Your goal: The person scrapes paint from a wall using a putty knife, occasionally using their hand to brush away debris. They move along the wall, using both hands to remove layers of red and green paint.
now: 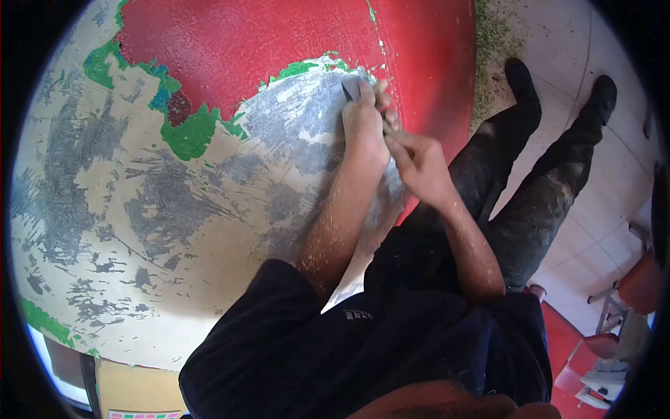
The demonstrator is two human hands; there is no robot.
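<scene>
1. The 2 hands are together near the upper middle of the view, over the curved surface.
2. The left hand [364,122] is closed around a scraper [351,89], whose thin metal blade sticks out beyond the fingers.
3. The right hand [422,164] is just beside it, thumb and fingers drawn together at the left hand's heel; I cannot tell whether they also clamp the scraper.
4. The blade is at the upper edge of a scraped grey area on the large curved surface [202,244], near a ragged strip of green paint [300,68].
5. Red paint [258,42] covers the top and the side nearest the legs; the rest is patchy beige and grey, with more green and a little blue along the border.
6. Pale specks dot both forearms [352,202].
7. The person wears a dark shirt [391,349] with a white logo, dark dusty trousers [537,209] and dark shoes [604,94].
8. Greenish flakes [492,52] lie on the tiled floor [558,59] beside the red edge.
9. Red-seated chairs [638,283] stand at the far right.
</scene>
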